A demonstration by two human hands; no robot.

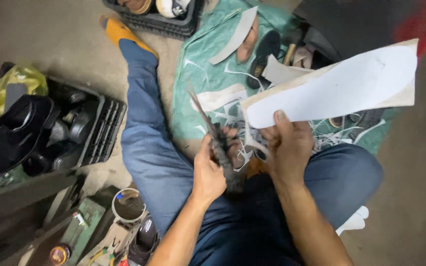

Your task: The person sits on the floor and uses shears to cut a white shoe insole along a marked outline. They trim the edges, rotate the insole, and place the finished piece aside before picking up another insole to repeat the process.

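I sit on the floor in blue jeans. My right hand [288, 146] pinches the near end of a large white insole-shaped sheet [336, 88] that sticks up and out to the right. My left hand [212, 170] grips the dark handles of big scissors [212, 133], whose thin blades point up and to the left, just left of the sheet's cut edge. White offcut strips [232, 111] lie on a green plastic sheet [198, 74] spread on the floor beyond my hands.
A black crate [102, 133] of dark shoes stands at left beside a yellow bag [16, 83]. Another crate [159, 19] is at top. Shoe soles and cut shapes [267, 49] lie on the green sheet. A small tin [128, 204] and tools sit at bottom left.
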